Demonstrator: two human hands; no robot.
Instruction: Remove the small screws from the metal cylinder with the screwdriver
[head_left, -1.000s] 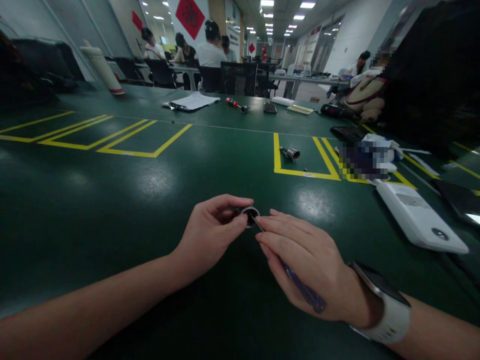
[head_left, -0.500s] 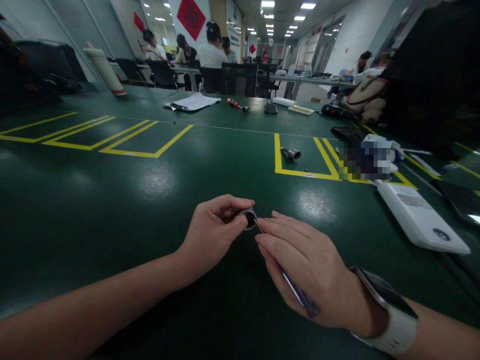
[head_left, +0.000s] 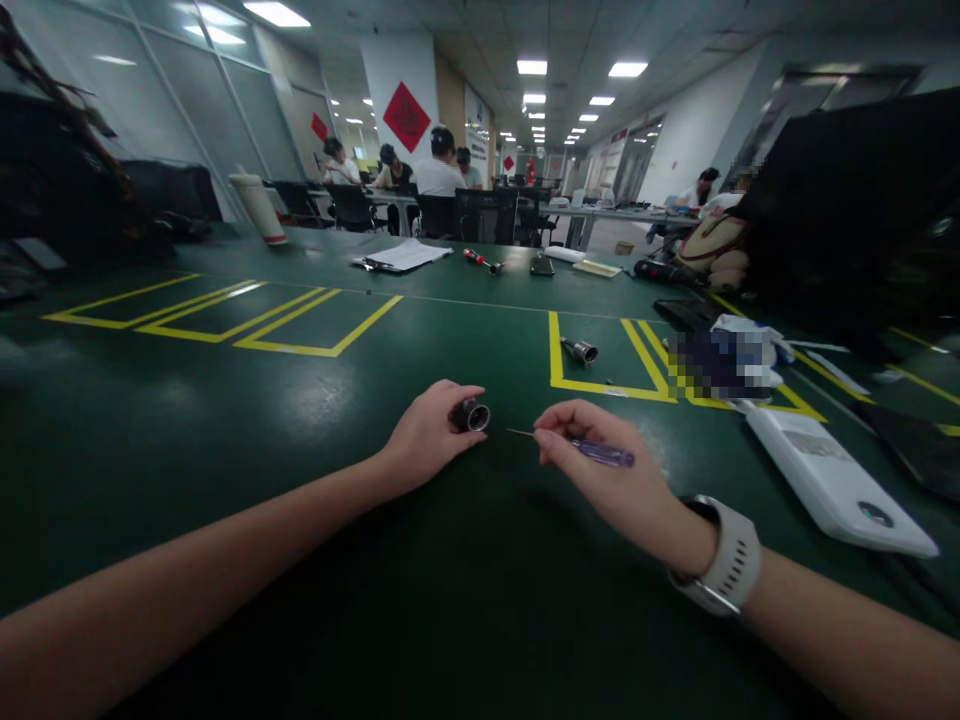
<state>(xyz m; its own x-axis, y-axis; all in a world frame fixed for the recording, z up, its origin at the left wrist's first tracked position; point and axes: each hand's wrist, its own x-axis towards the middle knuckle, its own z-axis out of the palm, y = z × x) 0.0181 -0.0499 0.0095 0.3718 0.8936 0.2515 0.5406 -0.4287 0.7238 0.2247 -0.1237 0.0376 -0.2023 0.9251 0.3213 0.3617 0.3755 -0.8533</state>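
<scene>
My left hand (head_left: 433,428) grips a small metal cup-shaped part (head_left: 474,416) between thumb and fingers, its round open end facing right. In my right hand (head_left: 600,470) is a thin screwdriver (head_left: 606,454) with a translucent purple handle, held near the front of the handle. Its slim shaft points left toward the metal part, with a gap between tip and rim. A similar metal part (head_left: 580,351) lies on its side inside a yellow-taped area, with a tiny dark piece (head_left: 609,382) close by.
The green table (head_left: 315,560) carries yellow tape outlines. Farther back are papers on a clipboard (head_left: 405,256), a red-handled tool (head_left: 475,258), a phone (head_left: 541,265) and a cup (head_left: 259,208). To the right lies a white power bank-like device (head_left: 840,480). Several people sit in the background.
The screwdriver has come out of the metal part's opening and moved away to the right. My right hand has turned over, showing the handle. The view has tilted up.
</scene>
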